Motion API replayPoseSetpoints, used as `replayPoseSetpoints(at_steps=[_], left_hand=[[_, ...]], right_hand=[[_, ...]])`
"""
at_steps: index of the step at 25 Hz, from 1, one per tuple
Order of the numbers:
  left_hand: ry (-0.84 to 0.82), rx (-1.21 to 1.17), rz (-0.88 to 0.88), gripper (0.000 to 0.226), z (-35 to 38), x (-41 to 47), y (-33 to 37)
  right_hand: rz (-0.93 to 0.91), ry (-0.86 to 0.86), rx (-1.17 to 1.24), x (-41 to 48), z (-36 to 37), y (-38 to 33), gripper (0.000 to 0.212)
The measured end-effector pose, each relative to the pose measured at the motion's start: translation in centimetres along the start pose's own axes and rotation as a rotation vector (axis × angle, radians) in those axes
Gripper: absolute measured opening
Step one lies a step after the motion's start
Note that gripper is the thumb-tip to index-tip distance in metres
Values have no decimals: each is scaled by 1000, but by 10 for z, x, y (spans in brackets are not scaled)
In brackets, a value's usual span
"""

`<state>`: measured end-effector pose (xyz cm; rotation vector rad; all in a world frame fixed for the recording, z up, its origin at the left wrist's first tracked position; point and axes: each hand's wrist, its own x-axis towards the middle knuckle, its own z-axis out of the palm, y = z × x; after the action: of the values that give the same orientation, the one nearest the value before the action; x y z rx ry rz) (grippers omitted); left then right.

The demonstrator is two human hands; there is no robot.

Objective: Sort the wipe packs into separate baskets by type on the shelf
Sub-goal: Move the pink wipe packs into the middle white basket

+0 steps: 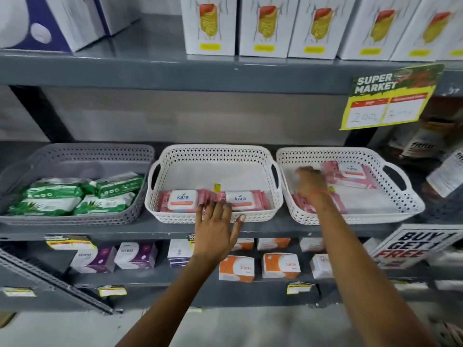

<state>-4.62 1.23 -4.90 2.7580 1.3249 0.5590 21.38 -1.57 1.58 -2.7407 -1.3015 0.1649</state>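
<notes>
Three baskets stand in a row on the middle shelf. The grey basket (140,156) at the left holds several green wipe packs (53,192). The middle white basket (215,152) has pink packs (183,200) along its front wall. My left hand (216,221) rests on this basket's front rim, fingers spread over the packs, holding nothing that I can see. The right white basket (350,154) holds pink packs (350,174) at the back and more at its front left. My right hand (312,182) reaches into it; whether it grips a pack is hidden by blur.
White boxes (210,26) line the upper shelf. A yellow price sign (390,98) hangs at the right. Purple boxes (136,255) and orange boxes (236,269) fill the lower shelf. Bottles (448,171) stand right of the baskets, above a "buy 1 get 1 free" sign (416,246).
</notes>
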Motion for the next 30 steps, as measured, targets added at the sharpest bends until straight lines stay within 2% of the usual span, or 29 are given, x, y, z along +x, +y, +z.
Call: replayPoseSetpoints(at_steps=[3, 5, 7, 9, 12, 15, 17, 18, 19, 21, 23, 25, 27, 30], left_hand=[[-4, 7, -14, 66, 4, -4, 3], [-2, 18, -9, 68, 6, -4, 0], [-2, 12, -4, 67, 4, -4, 0], [9, 7, 6, 65, 4, -4, -2], [53, 4, 0, 58, 5, -5, -17], [101, 19, -72, 55, 0, -7, -45], [97, 16, -130, 58, -3, -11, -63], [99, 16, -159, 61, -6, -13, -73], [106, 13, -177, 63, -8, -15, -81], [113, -3, -177, 64, -9, -19, -89], [118, -20, -182, 63, -11, -19, -90], [111, -34, -182, 65, -12, -19, -88], [117, -2, -171, 68, -11, -20, -89], [122, 6, -181, 71, -11, -17, -88]], right_hand=[[24, -553, -131, -13, -22, 35, 68], [33, -719, -148, -19, -37, 37, 78], [-6, -703, -211, -20, -36, 36, 80], [-47, -574, -280, -21, -24, 36, 76], [-10, -281, -222, -17, -15, 35, 78], [73, 137, -53, -13, -31, 10, 79], [-20, 359, 51, -15, -38, -22, 79], [-127, 378, 129, -15, -39, -45, 82], [-251, 323, 235, -15, -37, -72, 86], [-487, 91, 364, -15, -26, -126, 92], [-668, -157, 319, -16, -2, -177, 89], [-744, -361, 184, -15, 23, -209, 79], [-752, -448, 130, -10, 35, -223, 69], [-666, -349, 433, -7, 27, -214, 54]])
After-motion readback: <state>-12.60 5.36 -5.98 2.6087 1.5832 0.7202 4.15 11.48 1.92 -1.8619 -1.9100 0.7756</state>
